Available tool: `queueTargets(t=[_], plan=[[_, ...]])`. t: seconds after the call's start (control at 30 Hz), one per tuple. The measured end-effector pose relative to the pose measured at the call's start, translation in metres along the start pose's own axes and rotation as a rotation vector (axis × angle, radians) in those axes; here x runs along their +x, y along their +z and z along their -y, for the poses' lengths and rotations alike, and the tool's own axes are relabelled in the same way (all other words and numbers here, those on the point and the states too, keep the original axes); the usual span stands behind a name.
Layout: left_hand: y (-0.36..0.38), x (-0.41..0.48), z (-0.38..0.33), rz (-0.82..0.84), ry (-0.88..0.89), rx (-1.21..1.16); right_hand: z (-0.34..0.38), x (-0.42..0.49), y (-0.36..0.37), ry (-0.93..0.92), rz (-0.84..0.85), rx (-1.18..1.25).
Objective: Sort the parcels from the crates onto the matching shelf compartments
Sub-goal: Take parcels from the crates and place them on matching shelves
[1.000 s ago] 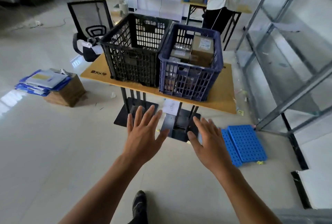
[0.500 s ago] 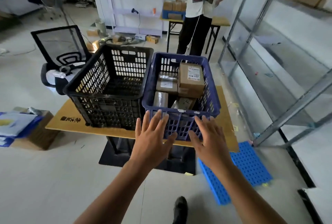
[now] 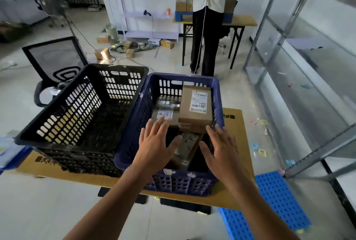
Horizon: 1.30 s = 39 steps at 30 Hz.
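A blue crate (image 3: 134,124) stands on a low table and holds several brown cardboard parcels. The top parcel (image 3: 196,108) carries a white label and lies at the crate's far right. A taped parcel (image 3: 165,113) lies to its left, and a lower parcel (image 3: 187,143) shows handwriting. My left hand (image 3: 156,145) and my right hand (image 3: 221,149) hover open over the crate's near half, on either side of the lower parcel, holding nothing. A black crate (image 3: 81,116) on the left looks empty. The metal shelf (image 3: 300,70) runs along the right.
The crates sit on a cardboard-topped table (image 3: 234,162). A blue perforated panel (image 3: 277,201) lies on the floor at the right. A black mesh chair (image 3: 54,62) stands behind the black crate. A person (image 3: 208,18) stands at a far table (image 3: 240,22) stacked with boxes.
I have come closer to the crates. Both open hands moved forward from in front of the blue crate to above its inside.
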<state>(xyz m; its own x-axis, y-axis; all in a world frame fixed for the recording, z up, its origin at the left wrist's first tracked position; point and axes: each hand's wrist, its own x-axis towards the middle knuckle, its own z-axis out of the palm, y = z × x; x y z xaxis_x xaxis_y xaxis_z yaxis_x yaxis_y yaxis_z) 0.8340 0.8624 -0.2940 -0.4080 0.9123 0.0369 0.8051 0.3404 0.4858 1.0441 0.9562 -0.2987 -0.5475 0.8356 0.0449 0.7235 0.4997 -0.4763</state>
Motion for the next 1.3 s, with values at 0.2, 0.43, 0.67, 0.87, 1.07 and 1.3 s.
queueTargets(t=[0.2, 0.43, 0.67, 0.87, 1.07, 1.3], plan=[[0.025, 0.082, 0.003, 0.140, -0.129, -0.177, -0.023, 0.061, 0.016, 0.088, 0.048, -0.025], [0.068, 0.169, 0.014, 0.271, -0.225, -0.425, -0.037, 0.098, 0.037, 0.211, 0.030, -0.111], [0.102, 0.196, 0.010, 0.339, -0.352, -0.956, -0.035, 0.097, 0.042, 0.229, -0.006, -0.210], [0.116, 0.192, 0.009, 0.229, -0.324, -1.152, -0.043, 0.096, 0.048, 0.248, -0.077, -0.212], [0.115, 0.190, 0.014, 0.161, -0.294, -1.146, -0.039, 0.094, 0.048, 0.294, -0.109, -0.122], [0.082, 0.179, 0.015, 0.215, -0.290, -1.332, -0.030, 0.092, 0.035, 0.412, -0.180, 0.155]])
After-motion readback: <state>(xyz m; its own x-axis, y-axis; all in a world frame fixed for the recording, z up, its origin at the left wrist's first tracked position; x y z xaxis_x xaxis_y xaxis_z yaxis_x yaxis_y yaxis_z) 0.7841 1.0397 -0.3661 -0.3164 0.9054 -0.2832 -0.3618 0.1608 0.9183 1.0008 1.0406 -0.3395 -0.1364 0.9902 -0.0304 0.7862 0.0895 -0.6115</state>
